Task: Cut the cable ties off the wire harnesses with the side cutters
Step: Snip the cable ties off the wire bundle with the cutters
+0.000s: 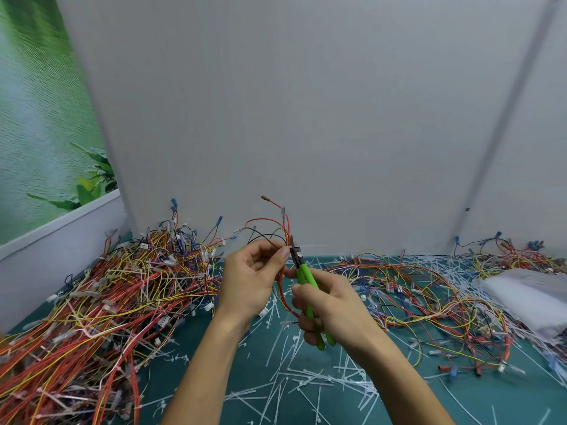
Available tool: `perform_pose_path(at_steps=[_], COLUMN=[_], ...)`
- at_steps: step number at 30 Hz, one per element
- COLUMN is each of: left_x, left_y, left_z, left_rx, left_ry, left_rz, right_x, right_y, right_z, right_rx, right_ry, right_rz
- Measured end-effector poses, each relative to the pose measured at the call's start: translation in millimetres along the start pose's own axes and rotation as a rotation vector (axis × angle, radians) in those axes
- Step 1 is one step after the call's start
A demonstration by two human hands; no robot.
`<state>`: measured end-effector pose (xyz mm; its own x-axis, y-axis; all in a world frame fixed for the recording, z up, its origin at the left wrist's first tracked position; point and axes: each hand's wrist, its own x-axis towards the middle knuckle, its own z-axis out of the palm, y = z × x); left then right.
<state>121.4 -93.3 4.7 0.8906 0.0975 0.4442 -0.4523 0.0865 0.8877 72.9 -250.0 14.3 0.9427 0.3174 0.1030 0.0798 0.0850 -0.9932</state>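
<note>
Right hand (331,305) is wrapped round the green handles of the side cutters (302,271), with the handles drawn close together. Left hand (251,280) pinches the wire harness (283,228) between thumb and fingers, raised off the bench. The cutter head sits against the bundle just beyond the left thumb tip. From there the red, yellow and black leads fan upward past the pinch, and the remainder loops down between the two wrists. I cannot make out the cable tie at the blades, nor tell whether the jaws have closed fully; both are too small to read. In my judgement, doing this step well depends on three things: getting one blade under the strap only, turning the flat face of the cutters toward the insulation, and keeping the left pinch close beside the cut so the leads stay bunched and away from the edges. The main risk I see is a nicked red lead. Outward from the grip, cut ties (291,381) litter the green mat (254,363) below the hands. A dense pile of harnesses (107,296) lies beyond the left hand, a looser spread of harnesses (429,289) beyond the right hand, and a white bag (527,299) farther out on that side.
</note>
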Motion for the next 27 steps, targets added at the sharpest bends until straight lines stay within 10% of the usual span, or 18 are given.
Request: perform_pose_path(at_steps=[27], left_x=[-1.3], left_y=[0.7], left_z=[1.3], left_rx=[0.096], left_ry=[-0.054], left_rz=[0.056], right_x=[1.7], right_y=[0.6], right_z=[-2.8], right_rx=[-0.076], right_ry=[-0.009], right_rz=[0.042])
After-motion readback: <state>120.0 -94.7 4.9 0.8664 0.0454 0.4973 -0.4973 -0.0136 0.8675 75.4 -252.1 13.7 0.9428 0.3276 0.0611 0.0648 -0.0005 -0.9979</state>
